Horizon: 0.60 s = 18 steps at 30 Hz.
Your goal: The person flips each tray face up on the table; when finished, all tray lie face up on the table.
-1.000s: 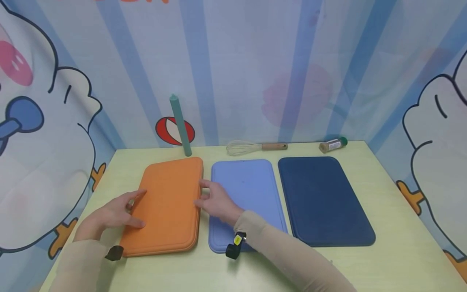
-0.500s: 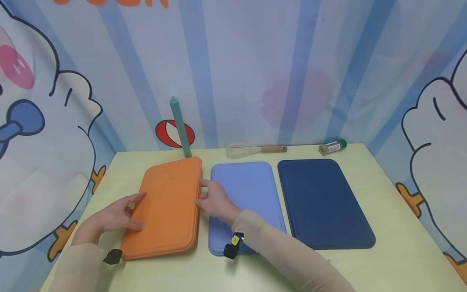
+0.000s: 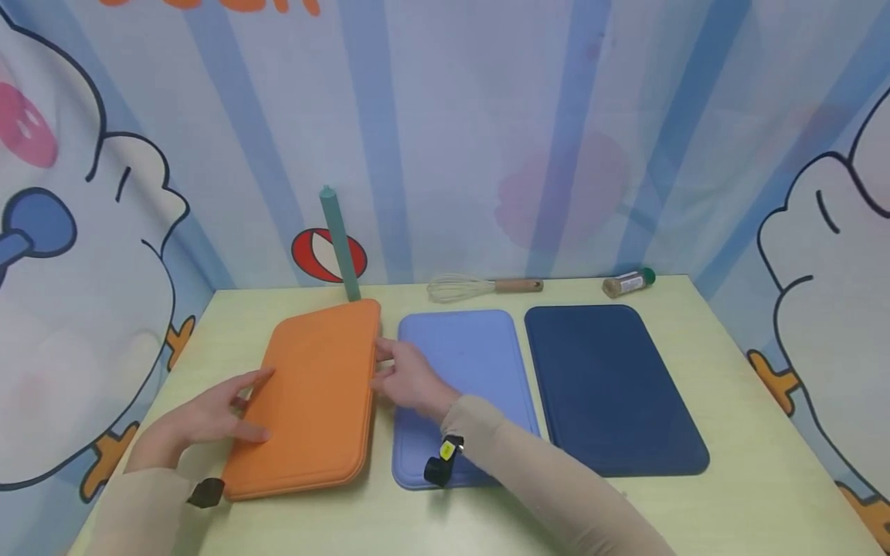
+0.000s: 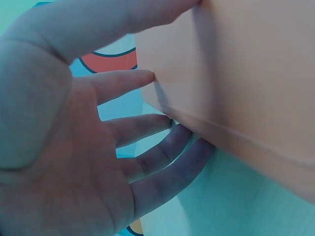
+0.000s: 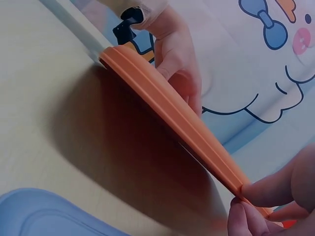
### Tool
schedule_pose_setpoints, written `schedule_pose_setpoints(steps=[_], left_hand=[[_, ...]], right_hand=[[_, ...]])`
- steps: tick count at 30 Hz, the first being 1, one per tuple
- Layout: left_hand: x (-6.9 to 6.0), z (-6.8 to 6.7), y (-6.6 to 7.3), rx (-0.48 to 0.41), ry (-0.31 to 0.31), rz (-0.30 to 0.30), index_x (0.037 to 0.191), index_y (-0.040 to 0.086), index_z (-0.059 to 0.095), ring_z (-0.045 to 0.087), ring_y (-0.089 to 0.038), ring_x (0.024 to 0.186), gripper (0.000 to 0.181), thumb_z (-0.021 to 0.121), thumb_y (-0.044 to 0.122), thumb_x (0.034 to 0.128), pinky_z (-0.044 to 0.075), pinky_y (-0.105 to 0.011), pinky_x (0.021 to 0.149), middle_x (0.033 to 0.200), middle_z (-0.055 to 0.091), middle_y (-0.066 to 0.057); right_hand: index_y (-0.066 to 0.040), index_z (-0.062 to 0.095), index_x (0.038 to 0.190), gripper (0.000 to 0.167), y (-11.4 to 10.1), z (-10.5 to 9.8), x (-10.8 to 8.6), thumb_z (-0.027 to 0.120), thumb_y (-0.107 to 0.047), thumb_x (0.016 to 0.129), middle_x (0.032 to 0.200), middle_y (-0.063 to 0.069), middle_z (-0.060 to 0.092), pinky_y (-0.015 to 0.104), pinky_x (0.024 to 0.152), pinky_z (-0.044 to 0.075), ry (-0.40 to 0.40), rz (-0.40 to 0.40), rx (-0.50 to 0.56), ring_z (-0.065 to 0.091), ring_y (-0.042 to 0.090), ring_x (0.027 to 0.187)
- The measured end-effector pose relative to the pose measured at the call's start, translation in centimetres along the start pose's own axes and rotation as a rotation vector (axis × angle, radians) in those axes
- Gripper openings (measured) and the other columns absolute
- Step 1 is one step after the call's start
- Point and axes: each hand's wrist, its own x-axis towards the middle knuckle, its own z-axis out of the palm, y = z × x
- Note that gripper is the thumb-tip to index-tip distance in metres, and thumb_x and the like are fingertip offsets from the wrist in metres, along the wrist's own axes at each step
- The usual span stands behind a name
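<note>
In the head view an orange rectangular panel (image 3: 306, 394) with rounded corners and a rim tilts, its right side raised off the table. My right hand (image 3: 415, 384) pinches that raised right edge between thumb and fingers, seen closely in the right wrist view. Along the left side my left hand (image 3: 202, 425) touches the panel with spread, mostly straight fingers: thumb and forefinger on top, other fingertips at the edge. Shadow darkens the space under the panel in the right wrist view. Beside it lie a light blue panel (image 3: 459, 347), partly behind my right hand, and a navy panel (image 3: 612, 386).
A whisk (image 3: 480, 287) lies along the table's back edge, with a green-capped spice jar (image 3: 629, 283) to its right. A green stick (image 3: 338, 239), its lower end hidden by the orange panel, leans against the printed curtain (image 3: 459, 139). The pale table (image 3: 723, 432) carries everything.
The orange panel's right side has risen a little, and its far corner now covers the foot of the green stick. Both hands keep nearly the same places. The head view shifted slightly.
</note>
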Motion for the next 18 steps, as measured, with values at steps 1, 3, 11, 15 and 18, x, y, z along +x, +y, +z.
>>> schedule_pose_setpoints(steps=[1, 3, 11, 15, 18], left_hand=[[-0.16, -0.04, -0.05, 0.009, 0.004, 0.008, 0.163, -0.004, 0.024, 0.05, -0.06, 0.128, 0.109, 0.09, 0.025, 0.0816, 0.049, -0.064, 0.103, 0.163, 0.026, -0.037], [-0.4, -0.09, -0.17, 0.016, 0.009, 0.023, 0.162, -0.005, 0.025, 0.053, -0.058, 0.125, 0.108, 0.09, 0.025, 0.0814, 0.051, -0.062, 0.1, 0.162, 0.028, -0.038], [-0.35, 0.09, -0.37, 0.011, 0.008, 0.063, 0.162, -0.006, 0.026, 0.056, -0.051, 0.121, 0.108, 0.09, 0.024, 0.0812, 0.053, -0.052, 0.094, 0.161, 0.029, -0.037], [-0.34, 0.05, -0.09, 0.01, -0.001, 0.065, 0.162, -0.006, 0.025, 0.056, -0.05, 0.121, 0.108, 0.09, 0.025, 0.0817, 0.053, -0.053, 0.095, 0.162, 0.029, -0.036], [-0.39, 0.08, 0.12, 0.025, 0.001, 0.06, 0.162, -0.005, 0.026, 0.054, -0.05, 0.121, 0.107, 0.09, 0.026, 0.0819, 0.051, -0.057, 0.097, 0.162, 0.03, -0.035]], right_hand=[[-0.003, 0.036, 0.162, 0.078, -0.07, 0.05, 0.01, 0.065, 0.015, 0.093, 0.142, 0.02, 0.058, 0.045, 0.086, 0.061, -0.005, 0.0, 0.004, 0.07, 0.017, 0.096], [-0.002, 0.036, 0.162, 0.078, -0.22, 0.13, 0.03, 0.066, 0.015, 0.092, 0.141, 0.019, 0.058, 0.046, 0.087, 0.061, -0.013, 0.0, 0.013, 0.07, 0.018, 0.097], [-0.005, 0.036, 0.163, 0.083, -0.33, -0.27, 0.1, 0.07, 0.015, 0.091, 0.138, 0.017, 0.058, 0.046, 0.088, 0.061, -0.015, 0.014, 0.006, 0.07, 0.018, 0.096], [-0.006, 0.037, 0.163, 0.084, -0.58, -0.63, 0.13, 0.072, 0.014, 0.089, 0.136, 0.016, 0.059, 0.047, 0.09, 0.061, -0.016, 0.009, 0.008, 0.07, 0.019, 0.098], [-0.007, 0.037, 0.163, 0.084, -0.8, -0.83, 0.11, 0.072, 0.013, 0.089, 0.135, 0.015, 0.059, 0.044, 0.088, 0.061, -0.022, 0.011, 0.004, 0.069, 0.019, 0.099]])
